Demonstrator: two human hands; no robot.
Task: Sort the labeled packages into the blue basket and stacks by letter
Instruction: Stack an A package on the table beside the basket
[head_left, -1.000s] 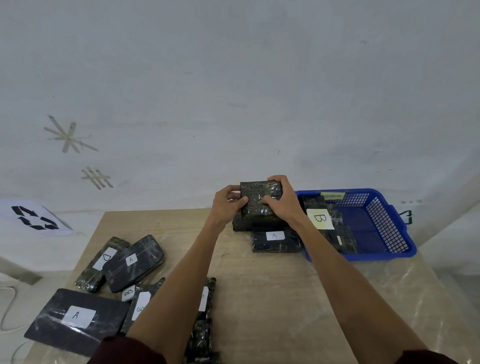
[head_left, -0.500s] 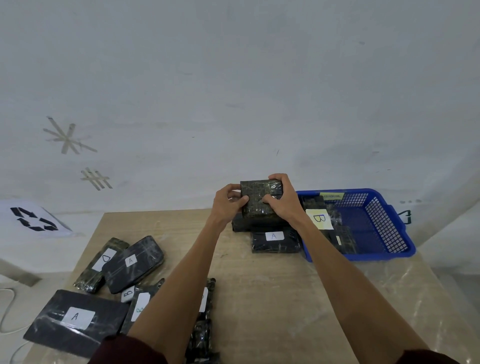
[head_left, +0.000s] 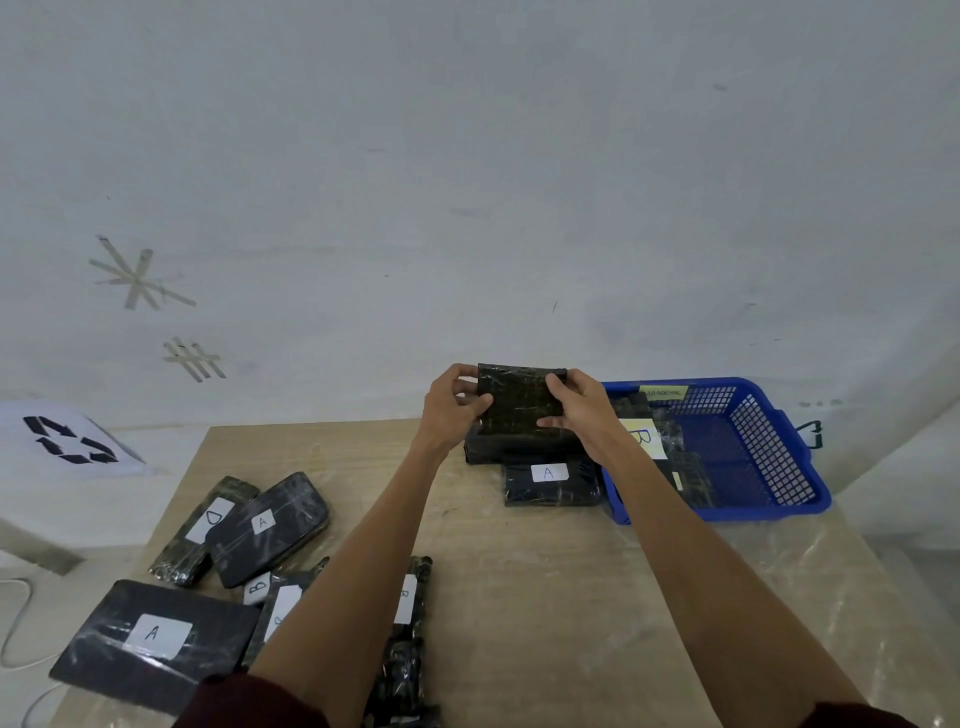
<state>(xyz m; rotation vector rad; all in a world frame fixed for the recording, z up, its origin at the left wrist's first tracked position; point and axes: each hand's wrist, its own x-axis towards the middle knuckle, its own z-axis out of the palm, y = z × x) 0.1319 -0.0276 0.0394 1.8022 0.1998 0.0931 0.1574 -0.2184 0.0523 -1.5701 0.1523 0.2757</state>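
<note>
Holding the black, film-wrapped rectangular package (head_left: 519, 402) by its side edges, the left hand (head_left: 451, 413) and right hand (head_left: 577, 410) pinch it tilted over the dark package stack (head_left: 493, 451), at 9 o'clock from the blue plastic mesh basket (head_left: 727, 512). It looks stiff, light and slick-wrapped, so opposite edges are probably the best hold.

- Left hand (head_left: 454, 410): fingers curled round the left edge of a dark, plastic-wrapped rectangular package (head_left: 519, 405), thumb on its near face.
- Right hand (head_left: 576, 410): grips the package's right edge, fingertips on the near face.
- Package sits between both hands, face tilted toward the camera.
- Left forearm (head_left: 353, 561) and right forearm (head_left: 701, 561): bare, stretched forward, converging toward the hands.
- Dark red sleeves (head_left: 249, 701) show at the bottom edge.
</note>
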